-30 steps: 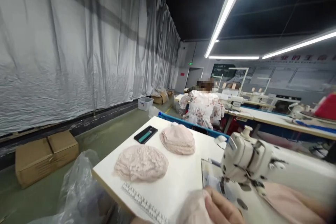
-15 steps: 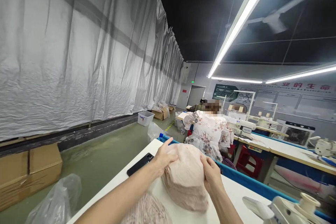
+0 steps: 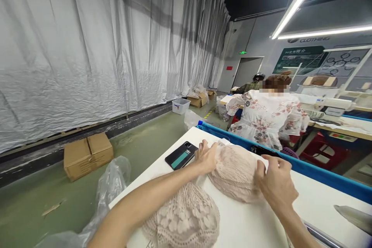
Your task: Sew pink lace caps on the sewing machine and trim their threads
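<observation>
A rounded stack of beige lace pieces [image 3: 236, 172] rests on the white table, its layers showing along the front edge. My left hand [image 3: 207, 157] grips the stack's left side with bent fingers. On the opposite side, my right hand [image 3: 276, 180] has its fingers curled at the edge, thumb against the lace, slightly blurred. Nearer to me lies a second beige lace pile [image 3: 186, 217] with a scalloped pattern, partly under my left forearm. A black phone [image 3: 181, 155] with a green stripe lies just left of my left hand.
The white tabletop [image 3: 247, 224] ends at a blue cloth edge [image 3: 308, 168]. A dark object [image 3: 264, 151] lies behind the stack, and a machine part [image 3: 354, 217] juts in at right. A co-worker [image 3: 267, 116] sits ahead. Plastic bags and a cardboard box [image 3: 88, 155] are on the floor.
The view has turned left and down. The upper lace, lifted and smooth between my hands before, now lies flatter on the stack. My right hand has shifted to the stack's right edge.
</observation>
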Motion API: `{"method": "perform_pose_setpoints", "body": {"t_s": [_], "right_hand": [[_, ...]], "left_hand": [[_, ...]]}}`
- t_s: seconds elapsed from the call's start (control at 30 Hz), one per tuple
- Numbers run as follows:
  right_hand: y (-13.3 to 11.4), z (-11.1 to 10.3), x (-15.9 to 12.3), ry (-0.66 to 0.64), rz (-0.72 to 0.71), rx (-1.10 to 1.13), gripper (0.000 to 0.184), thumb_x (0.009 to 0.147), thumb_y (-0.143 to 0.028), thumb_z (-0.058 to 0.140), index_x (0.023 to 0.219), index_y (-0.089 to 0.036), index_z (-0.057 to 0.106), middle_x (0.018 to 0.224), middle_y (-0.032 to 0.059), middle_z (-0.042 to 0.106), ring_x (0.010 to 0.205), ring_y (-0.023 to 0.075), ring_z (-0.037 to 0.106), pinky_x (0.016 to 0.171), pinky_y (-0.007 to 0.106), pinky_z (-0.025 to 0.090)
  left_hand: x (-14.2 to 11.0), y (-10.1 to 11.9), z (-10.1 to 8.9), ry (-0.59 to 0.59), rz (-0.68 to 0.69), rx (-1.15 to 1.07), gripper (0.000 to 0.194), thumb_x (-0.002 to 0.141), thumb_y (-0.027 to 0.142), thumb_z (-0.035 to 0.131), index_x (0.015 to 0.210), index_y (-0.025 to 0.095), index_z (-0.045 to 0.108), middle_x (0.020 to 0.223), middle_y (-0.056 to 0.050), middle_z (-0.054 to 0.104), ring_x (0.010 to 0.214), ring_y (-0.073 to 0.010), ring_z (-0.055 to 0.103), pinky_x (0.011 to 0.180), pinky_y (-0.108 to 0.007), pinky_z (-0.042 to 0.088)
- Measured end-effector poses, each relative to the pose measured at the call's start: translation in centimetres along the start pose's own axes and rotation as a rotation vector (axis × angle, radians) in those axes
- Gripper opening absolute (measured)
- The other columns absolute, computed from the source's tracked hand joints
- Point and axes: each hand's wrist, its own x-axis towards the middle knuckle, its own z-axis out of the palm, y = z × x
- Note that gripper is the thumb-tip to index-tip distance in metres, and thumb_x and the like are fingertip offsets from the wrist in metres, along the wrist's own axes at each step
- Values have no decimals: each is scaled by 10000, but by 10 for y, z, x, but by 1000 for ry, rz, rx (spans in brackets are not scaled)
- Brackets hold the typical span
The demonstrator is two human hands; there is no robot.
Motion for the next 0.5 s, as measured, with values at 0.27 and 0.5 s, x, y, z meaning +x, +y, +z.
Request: {"method": "perform_pose_setpoints", "body": {"t_s": [0.27, 0.5], "right_hand": [[9, -8, -122, -492, -636, 177, 210, 893, -413, 412, 874, -272, 565, 800, 4, 659, 580, 167, 581, 584, 283, 466], [20, 1, -148, -392, -604, 174, 164, 886, -326, 372, 865, -250, 516, 794, 5, 647, 566, 162, 574, 591, 284, 459]], "left_hand": [[-133, 28, -25, -285, 79, 207, 118, 570, 141, 726, 611, 222, 651, 619, 6, 470, 744, -233, 509, 850, -353, 332], [-147, 23, -34, -174, 1, 92, 106, 659, 106, 539, 613, 179, 600, 635, 3, 551, 656, -160, 499, 687, -268, 365]]}}
